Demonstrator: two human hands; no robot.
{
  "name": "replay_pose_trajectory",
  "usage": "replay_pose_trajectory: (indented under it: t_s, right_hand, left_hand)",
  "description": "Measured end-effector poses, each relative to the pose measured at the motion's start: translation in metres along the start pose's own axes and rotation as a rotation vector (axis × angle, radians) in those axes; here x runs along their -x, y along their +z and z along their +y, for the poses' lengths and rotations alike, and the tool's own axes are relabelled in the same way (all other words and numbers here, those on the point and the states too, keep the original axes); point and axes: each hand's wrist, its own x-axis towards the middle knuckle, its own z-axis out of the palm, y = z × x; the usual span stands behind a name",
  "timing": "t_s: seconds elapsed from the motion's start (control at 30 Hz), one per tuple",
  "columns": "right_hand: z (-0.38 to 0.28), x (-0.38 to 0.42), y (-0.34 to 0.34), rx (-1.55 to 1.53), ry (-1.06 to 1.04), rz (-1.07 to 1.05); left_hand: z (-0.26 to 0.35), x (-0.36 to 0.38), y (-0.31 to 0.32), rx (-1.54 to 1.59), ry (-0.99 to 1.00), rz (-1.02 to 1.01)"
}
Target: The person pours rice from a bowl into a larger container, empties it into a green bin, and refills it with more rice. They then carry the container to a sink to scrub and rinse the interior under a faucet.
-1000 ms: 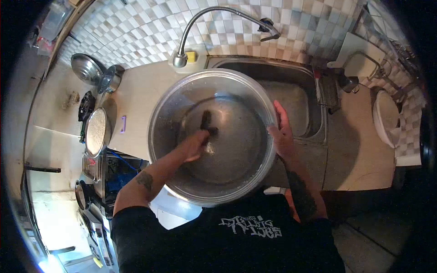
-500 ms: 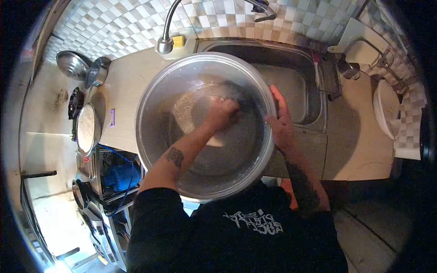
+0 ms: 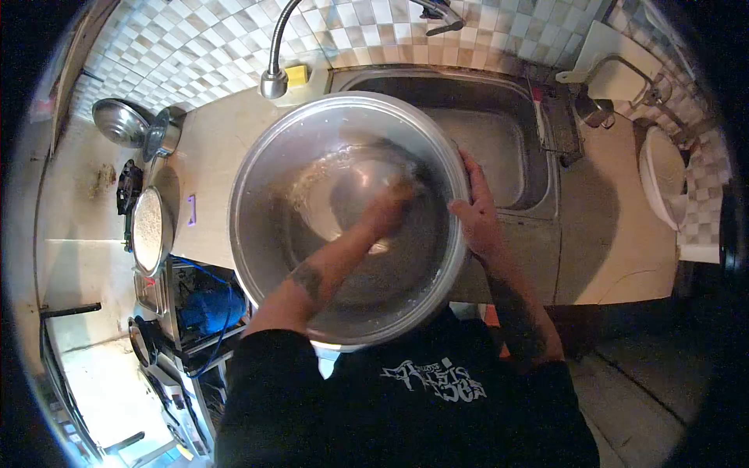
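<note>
A large round metal pot (image 3: 343, 300) is tipped with its mouth toward me, at the front edge of the counter. My left hand (image 3: 388, 209) reaches deep inside it, against the inner surface, and is smeared by motion. Its fingers look closed around something small and yellowish-brown that I cannot make out. My right hand (image 3: 480, 214) grips the pot's right rim, thumb over the edge and fingers along the outside. Wet, shiny streaks show on the pot's inside.
Behind the pot lies a metal sink (image 3: 484, 148), with a hose faucet (image 3: 273, 82) and yellow sponge (image 3: 296, 76) at its left. A wire rack (image 3: 560, 125) sits at the sink's right. Metal bowls (image 3: 121, 122) and a round pan (image 3: 150, 228) stand left; a white basin (image 3: 662, 178) leans right.
My left hand has moved slightly right and down inside the pot, the yellowish-brown thing now showing at its fingers. My right hand keeps its hold on the rim.
</note>
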Motion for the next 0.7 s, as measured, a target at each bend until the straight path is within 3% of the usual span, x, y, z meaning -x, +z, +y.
replay_pose_trajectory:
  t_s: [0.03, 0.1, 0.17, 0.2, 0.27, 0.33, 0.4, 0.47, 0.57, 0.63, 0.7]
  right_hand:
    - [0.004, -0.001, -0.001, -0.027, -0.006, 0.009]
    - [-0.010, -0.001, 0.001, 0.021, 0.017, 0.010]
    - [-0.012, 0.001, 0.002, 0.025, 0.038, 0.015]
    - [-0.011, 0.001, 0.002, 0.011, 0.045, 0.015]
    - [-0.008, -0.001, 0.002, -0.025, 0.021, 0.003]
    - [-0.001, -0.002, 0.001, -0.067, -0.032, -0.015]
    - [0.011, -0.007, -0.004, 0.006, -0.061, -0.009]
    - [0.011, -0.009, -0.006, 0.051, -0.053, 0.000]
    - [0.003, -0.006, -0.001, 0.063, 0.001, 0.049]
    - [0.007, -0.005, 0.000, 0.054, 0.035, 0.106]
    - [0.007, -0.002, 0.003, -0.093, 0.014, 0.082]
  left_hand:
    - [0.012, 0.020, -0.011, 0.073, 0.185, -0.024]
    - [-0.018, 0.049, -0.017, 0.182, 0.318, -0.087]
    - [-0.108, 0.078, -0.005, 0.247, 0.222, -0.172]
    - [-0.118, 0.066, -0.023, 0.393, -0.084, -0.227]
    - [-0.103, 0.032, -0.054, 0.352, -0.360, -0.120]
    - [-0.059, -0.006, -0.047, -0.006, -0.293, 0.186]
    - [-0.035, -0.024, -0.009, -0.109, -0.308, 0.210]
    - [0.009, -0.034, 0.019, -0.252, -0.300, -0.028]
    - [0.117, -0.035, -0.024, 0.506, -0.671, -0.245]
    - [0.144, 0.000, -0.035, 0.764, -0.680, -0.376]
    - [0.143, 0.043, -0.053, 0.796, -0.544, -0.575]
